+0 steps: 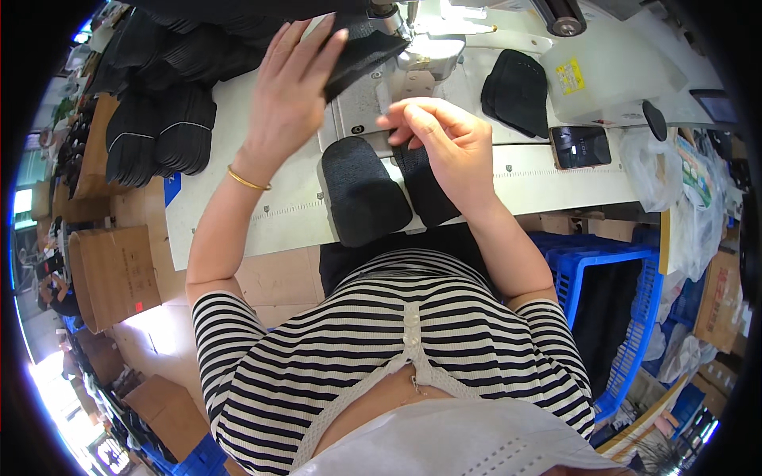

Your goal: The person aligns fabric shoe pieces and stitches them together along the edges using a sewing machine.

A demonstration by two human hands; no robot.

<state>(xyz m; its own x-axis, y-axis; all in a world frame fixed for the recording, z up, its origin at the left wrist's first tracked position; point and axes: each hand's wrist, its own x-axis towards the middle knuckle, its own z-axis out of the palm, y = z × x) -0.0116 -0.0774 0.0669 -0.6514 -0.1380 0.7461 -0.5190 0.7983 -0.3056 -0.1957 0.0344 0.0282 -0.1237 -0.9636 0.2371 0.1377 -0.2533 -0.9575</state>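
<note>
My left hand [294, 95] is stretched out with its fingers straight, over the edge of a black fabric piece [361, 59] that reaches to the sewing machine's needle area [406, 36]. My right hand [448, 147] is held in front of the machine, fingers curled in toward the thumb; whether anything is pinched in them is hidden. Below it lies a dark, flat fabric piece [429, 190], partly covered by the hand. Beside that, a rounded black fabric piece [361, 190] rests at the table's front edge, close to my body.
Bundles of black pieces tied with bands [159, 135] stand at the left, with more stacks [182, 51] behind. To the right are a small black stack [516, 91], a phone [581, 147] and a translucent plastic box [603, 79]. A blue crate [611, 254] stands below the table's right side.
</note>
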